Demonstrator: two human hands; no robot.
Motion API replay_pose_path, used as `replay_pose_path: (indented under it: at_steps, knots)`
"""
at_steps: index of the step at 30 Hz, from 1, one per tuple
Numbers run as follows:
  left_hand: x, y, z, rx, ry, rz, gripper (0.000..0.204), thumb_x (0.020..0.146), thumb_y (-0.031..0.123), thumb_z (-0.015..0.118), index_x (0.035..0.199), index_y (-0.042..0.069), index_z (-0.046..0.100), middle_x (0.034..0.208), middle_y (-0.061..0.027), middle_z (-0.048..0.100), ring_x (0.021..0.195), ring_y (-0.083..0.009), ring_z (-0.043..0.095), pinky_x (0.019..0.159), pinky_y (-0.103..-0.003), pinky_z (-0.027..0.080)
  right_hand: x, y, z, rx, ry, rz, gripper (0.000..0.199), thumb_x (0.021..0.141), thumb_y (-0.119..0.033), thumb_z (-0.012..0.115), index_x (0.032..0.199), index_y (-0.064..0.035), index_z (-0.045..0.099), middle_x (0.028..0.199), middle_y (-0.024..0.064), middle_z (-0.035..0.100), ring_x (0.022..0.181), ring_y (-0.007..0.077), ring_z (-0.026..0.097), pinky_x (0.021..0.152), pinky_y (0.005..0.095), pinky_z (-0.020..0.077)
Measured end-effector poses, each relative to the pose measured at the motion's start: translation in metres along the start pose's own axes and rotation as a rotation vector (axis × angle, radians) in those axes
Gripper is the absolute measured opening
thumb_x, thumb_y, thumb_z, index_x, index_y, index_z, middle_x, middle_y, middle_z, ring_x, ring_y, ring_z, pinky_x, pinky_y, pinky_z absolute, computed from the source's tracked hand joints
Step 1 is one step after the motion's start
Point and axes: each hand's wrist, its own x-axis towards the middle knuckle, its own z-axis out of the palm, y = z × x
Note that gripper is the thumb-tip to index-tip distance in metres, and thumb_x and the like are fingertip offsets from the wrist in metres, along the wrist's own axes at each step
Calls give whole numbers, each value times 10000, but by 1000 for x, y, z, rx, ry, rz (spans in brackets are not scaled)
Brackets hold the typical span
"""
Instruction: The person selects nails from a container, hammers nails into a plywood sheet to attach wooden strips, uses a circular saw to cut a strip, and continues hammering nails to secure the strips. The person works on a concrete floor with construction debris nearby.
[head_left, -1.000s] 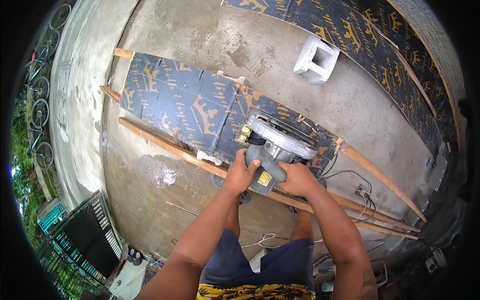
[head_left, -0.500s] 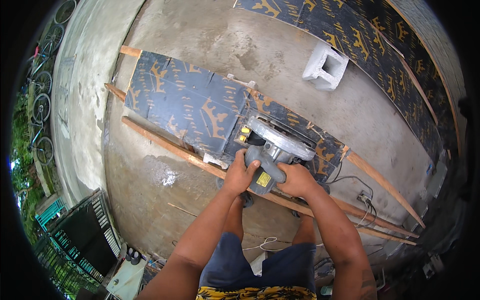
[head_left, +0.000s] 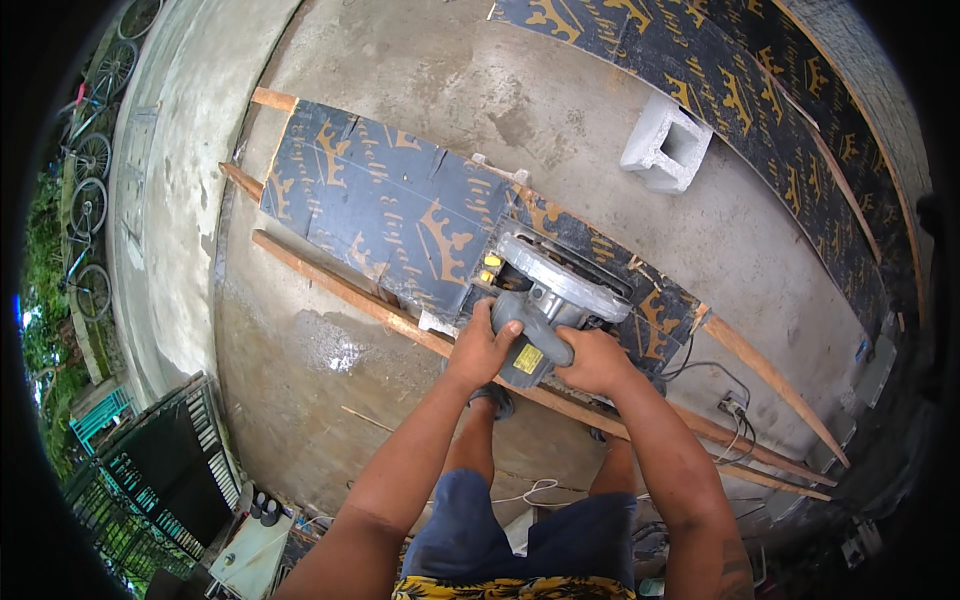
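Observation:
A grey circular saw (head_left: 565, 285) with a silver blade guard and yellow knobs rests on a dark plywood panel (head_left: 375, 205) printed with gold crowns and lettering. My left hand (head_left: 482, 348) is closed around the saw's grey handle, thumb over the top. Closer to the back of the tool, my right hand (head_left: 592, 360) grips the rear of the handle. The saw's body hides its blade and part of the panel beneath. Pale straight lines run along the panel's face to the left of the saw.
Long wooden strips (head_left: 345, 290) lie under and beside the panel. A hollow concrete block (head_left: 667, 145) stands beyond it, near more printed panels (head_left: 740, 100). A power cord and plug (head_left: 733, 402) lie at right. A dark gate (head_left: 150, 480) and bicycles (head_left: 90, 205) are at left.
The saw, with both hands still on it, has shifted slightly leftward along the panel. The surroundings appear a little lower and further right in view.

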Motion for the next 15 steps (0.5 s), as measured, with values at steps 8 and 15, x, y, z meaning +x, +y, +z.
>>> replay_pose_path:
  at_steps: [8, 15]
  knots:
    - [1, -3, 7, 10, 83, 65, 704, 1010, 539, 645, 1430, 10, 445, 1235, -327, 654, 1180, -480, 646, 986, -513, 507, 0, 8, 0, 8, 37, -57, 356, 806, -256, 726, 1131, -113, 692, 1018, 214, 748, 993, 432, 713, 881, 526, 564]
    - [7, -16, 11, -85, 30, 20, 680, 1017, 494, 656, 1432, 3, 434, 1236, -313, 670, 1147, -473, 674, 973, -508, 522, 4, 14, 5, -4, 45, -59, 351, 799, -279, 739, 1101, -108, 687, 992, 204, 746, 964, 432, 713, 854, 522, 565]
